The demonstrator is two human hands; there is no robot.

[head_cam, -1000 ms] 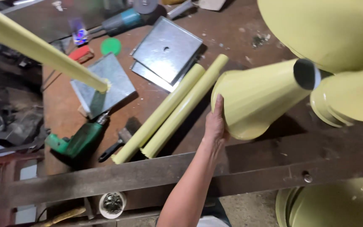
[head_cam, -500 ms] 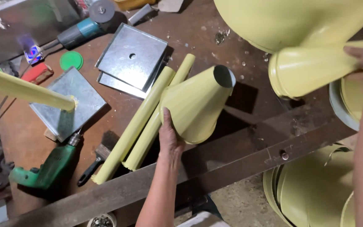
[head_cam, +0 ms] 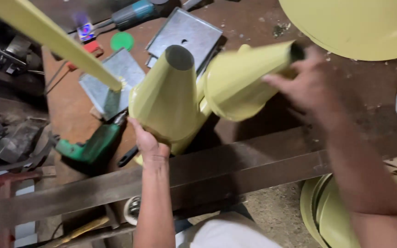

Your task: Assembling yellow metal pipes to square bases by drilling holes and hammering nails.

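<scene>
My left hand [head_cam: 149,143] grips the wide lower rim of a pale yellow metal cone [head_cam: 166,94] that stands nearly upright, its narrow open end pointing up. My right hand [head_cam: 315,87] holds a second pale yellow cone [head_cam: 242,80] near its narrow end; this one lies almost level, its wide mouth facing left and touching the first cone. Both cones hover above the rusty brown workbench [head_cam: 253,133]. Pale yellow tubes lie mostly hidden beneath them.
A long yellow tube [head_cam: 51,39] slants in from the top left. Galvanised square plates [head_cam: 187,34] [head_cam: 111,87], a green drill [head_cam: 90,147], an angle grinder [head_cam: 134,14] and a green disc [head_cam: 121,41] lie on the bench. Large yellow dishes [head_cam: 354,25] [head_cam: 327,211] sit right.
My left hand has tipped its cone from lying on its side to nearly upright. My right hand has brought the second cone down and left until it meets the first.
</scene>
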